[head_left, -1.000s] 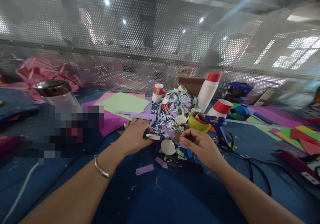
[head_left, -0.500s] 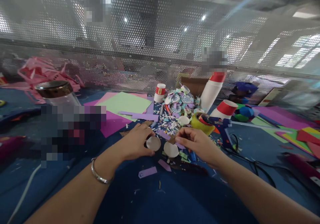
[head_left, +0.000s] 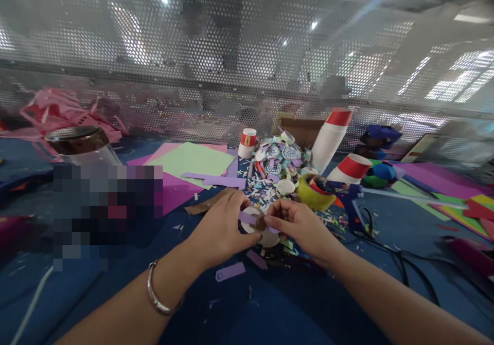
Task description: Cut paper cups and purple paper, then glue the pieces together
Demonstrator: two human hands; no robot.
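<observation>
My left hand point(head_left: 227, 227) curls around a small round white paper piece point(head_left: 247, 227), which looks like a cut cup base, thumb at its near side. Across this piece lies a purple paper strip point(head_left: 247, 217) with a brownish patch towards its right end. The thumb and fingers of my right hand point(head_left: 303, 229) pinch that right end. Below the held piece, a second round white piece point(head_left: 270, 240) rests on the table, partly covered. Two loose purple paper tags point(head_left: 230, 271) lie in front of my hands, one with a small drawn face.
Paper scraps and a pile of decorated discs point(head_left: 278, 155) are beyond my hands. To the right are a yellow tape roll point(head_left: 316, 196), a blue glue gun point(head_left: 349, 201) with a black cord, and stacked paper cups point(head_left: 328, 139). Coloured sheets point(head_left: 189, 160) and a lidded jar point(head_left: 81, 142) stand left.
My left hand has moved right with the round white piece, towards my right hand. The purple strip now lies across that piece, and the second white piece is partly covered.
</observation>
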